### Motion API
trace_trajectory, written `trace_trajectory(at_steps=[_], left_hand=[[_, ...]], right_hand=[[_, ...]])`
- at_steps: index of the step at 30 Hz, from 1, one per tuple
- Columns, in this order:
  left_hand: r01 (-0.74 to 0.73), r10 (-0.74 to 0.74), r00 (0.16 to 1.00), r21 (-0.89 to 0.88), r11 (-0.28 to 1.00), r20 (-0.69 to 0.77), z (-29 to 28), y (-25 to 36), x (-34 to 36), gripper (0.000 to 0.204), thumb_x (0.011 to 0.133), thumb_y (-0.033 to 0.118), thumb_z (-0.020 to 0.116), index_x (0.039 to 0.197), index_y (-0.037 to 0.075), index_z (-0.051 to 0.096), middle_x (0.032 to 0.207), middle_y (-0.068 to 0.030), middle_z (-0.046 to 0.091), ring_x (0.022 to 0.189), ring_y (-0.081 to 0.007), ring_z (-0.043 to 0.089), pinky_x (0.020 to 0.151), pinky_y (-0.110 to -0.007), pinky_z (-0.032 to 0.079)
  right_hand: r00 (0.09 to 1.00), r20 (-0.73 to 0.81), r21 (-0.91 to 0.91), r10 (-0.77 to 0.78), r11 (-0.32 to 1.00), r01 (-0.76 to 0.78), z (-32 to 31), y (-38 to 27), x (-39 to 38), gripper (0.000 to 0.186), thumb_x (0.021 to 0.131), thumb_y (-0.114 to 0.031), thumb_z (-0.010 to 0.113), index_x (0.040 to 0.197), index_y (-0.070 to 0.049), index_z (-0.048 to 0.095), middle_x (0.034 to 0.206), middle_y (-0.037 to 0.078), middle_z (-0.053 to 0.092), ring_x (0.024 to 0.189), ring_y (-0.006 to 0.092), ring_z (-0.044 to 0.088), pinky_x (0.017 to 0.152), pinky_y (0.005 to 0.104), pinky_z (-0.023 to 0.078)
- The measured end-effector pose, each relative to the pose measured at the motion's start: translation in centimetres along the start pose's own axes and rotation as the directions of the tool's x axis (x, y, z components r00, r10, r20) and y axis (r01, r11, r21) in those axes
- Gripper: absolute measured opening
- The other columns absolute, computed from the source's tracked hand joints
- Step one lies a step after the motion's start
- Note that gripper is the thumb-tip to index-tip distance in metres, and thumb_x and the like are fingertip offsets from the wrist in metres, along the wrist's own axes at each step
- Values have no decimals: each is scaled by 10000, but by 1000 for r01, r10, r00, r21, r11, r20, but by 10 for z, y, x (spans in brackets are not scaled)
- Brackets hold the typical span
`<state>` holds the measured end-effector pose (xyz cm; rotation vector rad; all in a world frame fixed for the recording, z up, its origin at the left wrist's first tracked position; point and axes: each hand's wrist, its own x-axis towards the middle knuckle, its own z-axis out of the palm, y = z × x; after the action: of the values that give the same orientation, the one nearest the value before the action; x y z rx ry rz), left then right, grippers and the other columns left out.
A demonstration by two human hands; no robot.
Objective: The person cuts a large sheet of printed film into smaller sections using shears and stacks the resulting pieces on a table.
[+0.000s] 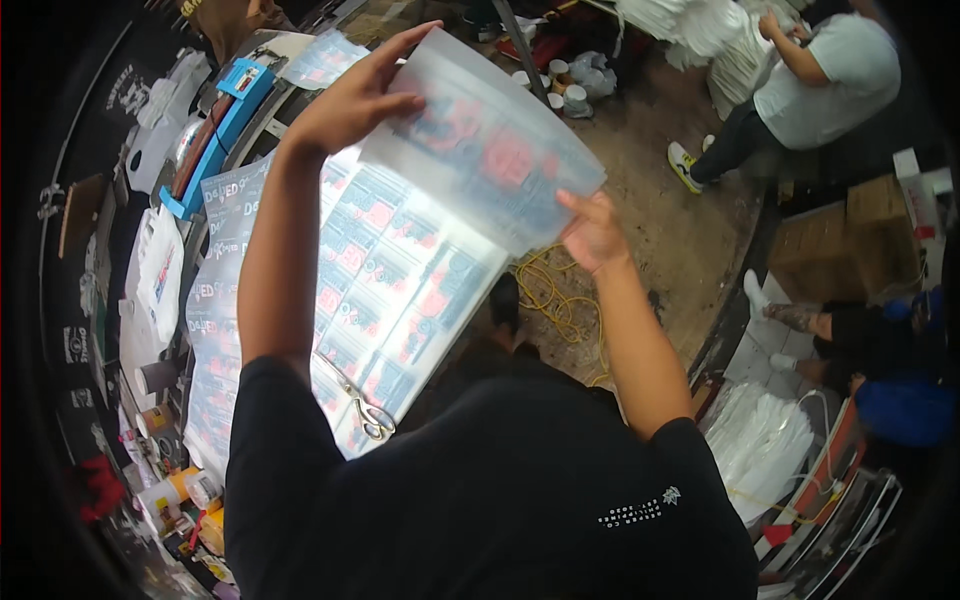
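Between my two hands a translucent film sheet (480, 150) with blurred red and dark prints is held up, tilted, above the table. My left hand (360, 100) has its far left corner, the thumb on the near face and the fingers along the edge. My right hand (596, 235) pinches the sheet's right end. Below it lies a larger printed film (385, 265) with rows of red and dark designs on a bright white surface. Metal scissors (360, 402) rest on that film, close to my body. A greyish lettered film (215, 350) spreads to the left, partly behind my left arm.
A long blue and brown tool (222, 140) and white shirts (158, 260) lie left; jars and tubs (165, 490) stand nearer. Yellow cord (550, 300) coils on the floor. A person in a white shirt (820, 80) stands far right, near cardboard boxes (830, 245). Another person sits right.
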<state>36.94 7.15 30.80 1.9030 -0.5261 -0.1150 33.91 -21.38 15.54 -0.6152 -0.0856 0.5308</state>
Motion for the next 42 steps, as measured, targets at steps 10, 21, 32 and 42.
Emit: trace_trajectory(at_steps=[10, 21, 32, 42], left_hand=[[-245, 89, 887, -299, 922, -453, 18, -27, 11, 244, 816, 102, 572, 1031, -15, 562, 938, -96, 604, 867, -168, 577, 797, -302, 464], [-869, 704, 495, -269, 416, -510, 115, 116, -89, 160, 778, 43, 546, 925, -6, 583, 867, -107, 566, 696, -169, 546, 595, -285, 439], [-779, 725, 388, 217, 588, -569, 193, 142, -137, 105, 736, 85, 580, 812, 18, 553, 750, -103, 468, 567, -202, 467, 494, -320, 361], [-643, 786, 330, 485, 592, -523, 229, 185, -218, 121, 698, 123, 611, 710, 40, 524, 643, -99, 379, 450, -232, 396, 403, -352, 291]], right_hand=[[736, -532, -835, -418, 115, -538, -158, 36, 148, 665, 694, -202, 762, 1219, 43, 435, 1159, 180, 555, 1038, 295, 548, 885, 387, 433], [944, -168, -986, -285, 27, -167, -99, 73, 156, 546, 722, -239, 725, 1171, -12, 512, 1155, 161, 520, 1079, 280, 505, 915, 381, 406], [955, 194, -655, 223, -696, 296, -109, 89, 157, 509, 892, -400, 484, 1270, -60, 470, 1343, 179, 418, 1218, 356, 397, 996, 452, 335], [917, 392, -721, 77, -593, 358, -52, 147, 102, 447, 841, -335, 555, 1169, -31, 534, 1230, 196, 486, 1150, 356, 451, 958, 450, 365]])
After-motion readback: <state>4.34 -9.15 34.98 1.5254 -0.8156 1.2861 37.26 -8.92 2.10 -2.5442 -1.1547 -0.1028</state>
